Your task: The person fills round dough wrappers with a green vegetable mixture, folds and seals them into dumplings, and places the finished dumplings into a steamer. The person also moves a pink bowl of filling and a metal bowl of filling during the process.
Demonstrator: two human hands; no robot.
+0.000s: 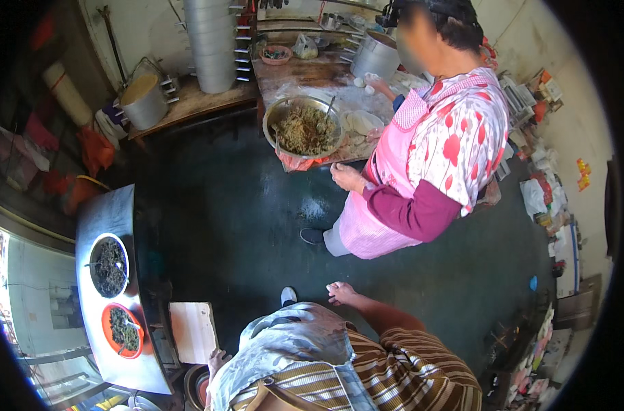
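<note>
My left hand [218, 359] hangs at the lower left, beside the corner of a pale board [193, 331]; whether it touches the board or holds anything is unclear. In front of my body at right, my right hand [341, 293] has curled fingers with a small whitish thing [330, 288] at the fingertips. Across the floor, a large metal bowl of chopped filling [304, 127] stands on a floured wooden table [319, 77] with a spoon in it. A co-worker in a pink apron stands there, one hand by small white dough pieces [369, 90].
At left, a metal-topped table [150, 354] bears a bowl of dark filling [109, 267] and an orange basin of greens [123, 331]. Stacked metal steamers [209, 51] stand on a wooden bench [204, 105] at the back. Bags and boxes line the right wall. The co-worker's foot [312, 236] is on the dark floor ahead.
</note>
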